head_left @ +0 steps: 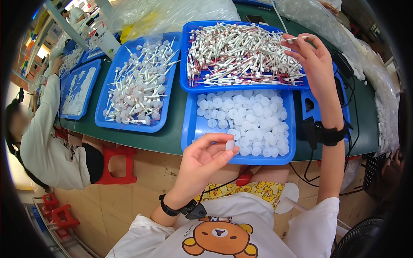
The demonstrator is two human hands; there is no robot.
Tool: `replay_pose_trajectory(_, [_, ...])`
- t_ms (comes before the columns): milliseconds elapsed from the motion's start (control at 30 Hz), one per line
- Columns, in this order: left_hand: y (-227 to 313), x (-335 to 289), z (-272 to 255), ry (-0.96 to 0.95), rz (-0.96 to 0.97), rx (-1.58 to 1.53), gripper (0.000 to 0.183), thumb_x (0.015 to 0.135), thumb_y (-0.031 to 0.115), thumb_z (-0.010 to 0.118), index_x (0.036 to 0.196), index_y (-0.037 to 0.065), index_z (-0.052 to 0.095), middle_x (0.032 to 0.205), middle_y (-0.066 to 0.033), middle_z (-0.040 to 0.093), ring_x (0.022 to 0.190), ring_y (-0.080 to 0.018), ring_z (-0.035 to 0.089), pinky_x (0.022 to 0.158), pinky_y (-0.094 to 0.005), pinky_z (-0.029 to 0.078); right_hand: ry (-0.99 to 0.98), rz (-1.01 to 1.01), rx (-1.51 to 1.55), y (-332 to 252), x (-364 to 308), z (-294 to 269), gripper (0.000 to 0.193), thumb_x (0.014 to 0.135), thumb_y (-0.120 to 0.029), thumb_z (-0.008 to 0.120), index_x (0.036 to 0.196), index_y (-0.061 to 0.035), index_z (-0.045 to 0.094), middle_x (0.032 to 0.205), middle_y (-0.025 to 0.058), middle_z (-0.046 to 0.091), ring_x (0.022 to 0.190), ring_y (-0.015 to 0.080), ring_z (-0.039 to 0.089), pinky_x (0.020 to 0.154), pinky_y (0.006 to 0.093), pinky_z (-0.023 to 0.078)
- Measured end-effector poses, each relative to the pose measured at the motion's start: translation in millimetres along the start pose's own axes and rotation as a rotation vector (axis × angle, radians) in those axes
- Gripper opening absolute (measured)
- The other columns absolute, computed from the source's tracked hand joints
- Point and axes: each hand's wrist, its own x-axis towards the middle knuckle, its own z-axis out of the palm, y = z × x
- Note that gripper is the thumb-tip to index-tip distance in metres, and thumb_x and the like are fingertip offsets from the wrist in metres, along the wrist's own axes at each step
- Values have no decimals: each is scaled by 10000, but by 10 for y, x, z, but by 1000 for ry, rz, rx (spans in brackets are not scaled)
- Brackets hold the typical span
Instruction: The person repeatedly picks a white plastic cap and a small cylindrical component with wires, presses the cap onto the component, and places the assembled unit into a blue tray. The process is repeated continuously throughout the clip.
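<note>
Between the thumb and fingers of my left hand [202, 157] is a small translucent white disc [230, 145]. That hand hovers over the near edge of a blue tray [193, 129] holding many similar loose discs [254, 116]. My right hand [312, 56] pinches a thin white stick [295, 39] above the right side of another blue tray [241, 89]. This farther tray is heaped with white sticks [241, 51] that have reddish thin wires, and it overlaps the back of the disc tray.
A third blue tray [170, 99] at left holds sticks with discs on them [137, 81]. Beyond it are a smaller blue tray [91, 103], a white bottle [103, 38] and a person [51, 137] seated at the green table. Black cables [353, 112] run along the right.
</note>
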Motion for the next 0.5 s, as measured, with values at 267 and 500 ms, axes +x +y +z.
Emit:
replay_pose_trajectory(267, [-107,-14,-36,-80,78,-181,341,921,-17,662,1237,-34,536,1240,-159,616,1140,-251,641,1002,-381,519,-104,0,196,-698,-1127,660,153,1007,-54,517,1106,-1,414,1021,260,679,927,357,714,786,449,615])
replay_pose_trajectory(500, [-199,-48,-17,-271,142,-320,401,864,-78,702,1229,-32,544,1267,-161,588,1208,-240,599,1039,-379,496,-334,-60,163,-711,-1715,545,221,949,105,516,1101,34,371,1101,390,626,1061,443,671,917,488,567])
